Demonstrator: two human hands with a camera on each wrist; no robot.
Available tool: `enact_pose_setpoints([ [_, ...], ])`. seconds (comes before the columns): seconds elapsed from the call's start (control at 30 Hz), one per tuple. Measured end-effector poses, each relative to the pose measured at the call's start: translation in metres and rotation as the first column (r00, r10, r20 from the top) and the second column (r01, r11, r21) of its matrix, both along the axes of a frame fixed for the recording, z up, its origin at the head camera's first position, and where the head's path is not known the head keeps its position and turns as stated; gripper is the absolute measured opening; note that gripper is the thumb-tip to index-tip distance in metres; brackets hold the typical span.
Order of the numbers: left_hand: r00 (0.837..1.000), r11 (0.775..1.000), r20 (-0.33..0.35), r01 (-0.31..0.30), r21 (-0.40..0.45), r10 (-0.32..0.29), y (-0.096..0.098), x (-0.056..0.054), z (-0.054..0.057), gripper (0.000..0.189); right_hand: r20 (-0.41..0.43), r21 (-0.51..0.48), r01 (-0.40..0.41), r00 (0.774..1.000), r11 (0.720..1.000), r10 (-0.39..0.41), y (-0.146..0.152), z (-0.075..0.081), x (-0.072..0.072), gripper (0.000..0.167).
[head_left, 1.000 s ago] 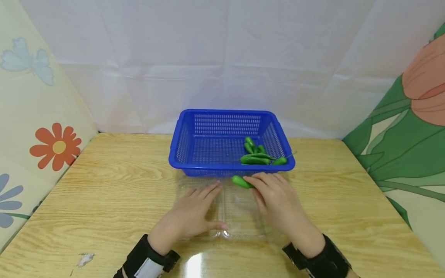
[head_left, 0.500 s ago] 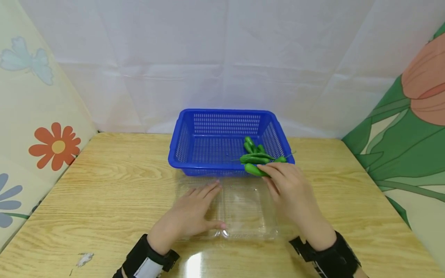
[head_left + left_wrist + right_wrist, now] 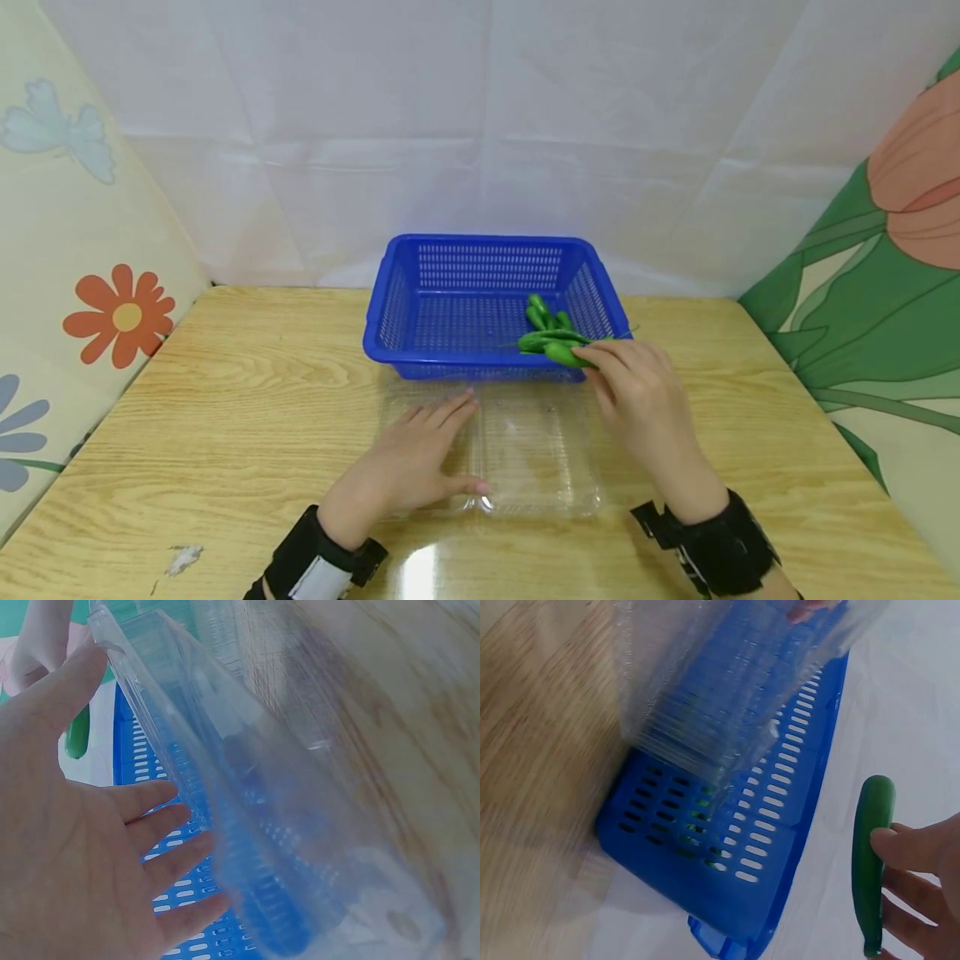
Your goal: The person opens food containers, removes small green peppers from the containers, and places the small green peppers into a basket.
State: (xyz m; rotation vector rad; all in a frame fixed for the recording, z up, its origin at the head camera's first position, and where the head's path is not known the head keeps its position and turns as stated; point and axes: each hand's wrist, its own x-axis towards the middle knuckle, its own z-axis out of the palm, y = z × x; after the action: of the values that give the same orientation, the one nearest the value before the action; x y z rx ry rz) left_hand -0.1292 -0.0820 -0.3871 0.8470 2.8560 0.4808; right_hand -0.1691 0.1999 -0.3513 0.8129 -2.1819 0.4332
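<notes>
My right hand (image 3: 637, 396) pinches a green chili pepper (image 3: 564, 355) over the front right rim of the blue basket (image 3: 372, 337). In the right wrist view, thumb and fingers grip the smooth pepper (image 3: 870, 847) along its side. Several other green peppers (image 3: 542, 313) lie inside the basket at its right end. A clear plastic clamshell box (image 3: 528, 454) stands in front of the basket, unfolded into two halves. Spread over its left half is my left hand (image 3: 408, 467); the fairly straight fingers and thumb touch the box. The held pepper's stem end is partly hidden in the head view.
The wooden table (image 3: 247, 417) extends on both sides of the box. A white cloth (image 3: 337, 150) hangs behind the basket, and printed panels flank the table. Near the front left, the tabletop has a chipped patch (image 3: 183, 560).
My right hand has moved right and away from me, carrying the pepper from above the box to the basket's front rim. The left hand stays in place on the box.
</notes>
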Motion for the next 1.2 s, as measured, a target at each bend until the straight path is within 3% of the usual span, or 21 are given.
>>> enact_pose_setpoints([
  [0.33,1.000,1.000,0.004,-0.006,-0.003,0.006,0.001,0.000,0.000,0.098,-0.004,0.001,0.046,0.999,0.999,-0.046,0.006,-0.008,-0.009,0.028],
  [1.2,1.000,1.000,0.003,-0.010,-0.015,0.010,0.001,0.000,0.001,0.099,0.004,-0.020,0.066,0.998,0.998,-0.065,0.011,-0.017,-0.018,0.027],
])
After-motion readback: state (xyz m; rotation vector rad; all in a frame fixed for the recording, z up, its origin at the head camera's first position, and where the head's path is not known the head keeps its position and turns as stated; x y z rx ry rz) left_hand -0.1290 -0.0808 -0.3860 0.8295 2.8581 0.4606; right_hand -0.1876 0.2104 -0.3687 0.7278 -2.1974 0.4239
